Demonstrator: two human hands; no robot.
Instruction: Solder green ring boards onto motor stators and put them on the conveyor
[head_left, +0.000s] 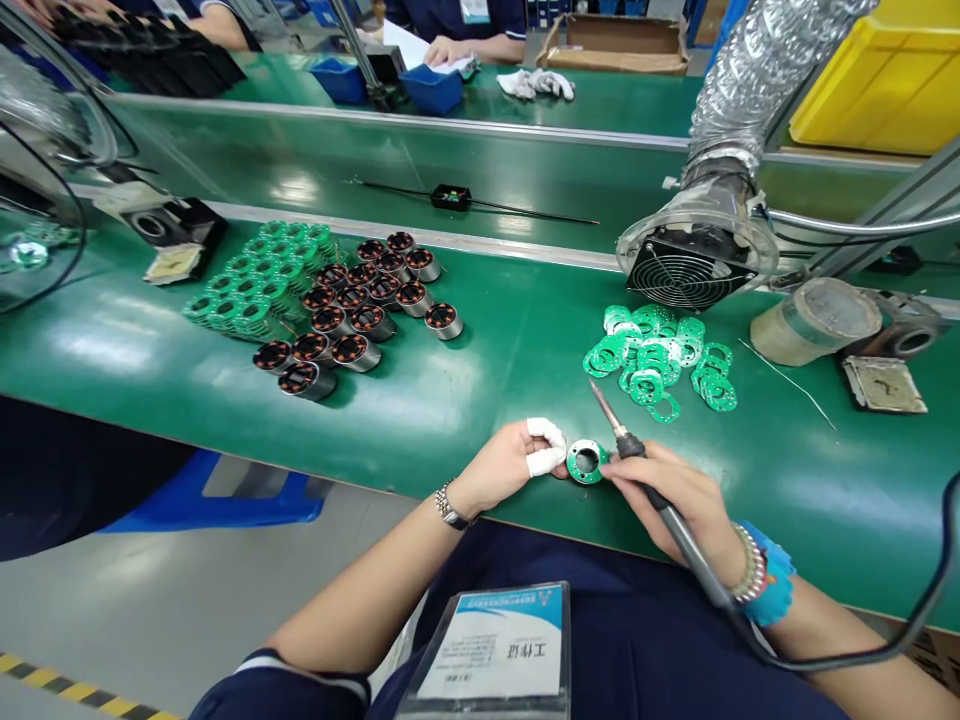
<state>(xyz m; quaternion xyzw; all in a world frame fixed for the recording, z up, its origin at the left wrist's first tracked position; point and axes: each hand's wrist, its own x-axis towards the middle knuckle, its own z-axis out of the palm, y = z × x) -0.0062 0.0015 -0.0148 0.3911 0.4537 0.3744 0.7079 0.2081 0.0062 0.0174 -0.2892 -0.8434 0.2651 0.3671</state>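
Note:
At the table's near edge lies a green ring-shaped circuit board [587, 462] with a wide central hole; what is under it is mostly hidden. My left hand [517, 462], white covers on thumb and forefinger, is closed with its fingertips at the board's left edge. A soldering iron [637, 450] is gripped in my right hand [686, 500], its tip pointing up and left, above the table. My right fingertips also touch the board's right edge. Beyond it is a loose pile of similar green boards [652, 355].
Copper-wound motor stators [352, 310] stand in rows at left, beside stacked green boards [262, 275]. A fume fan [690, 270] on a silver duct overhangs the back right. Near it are a round tub [814, 320], a wire [787, 385] and an iron stand [900, 345]. Co-workers sit opposite.

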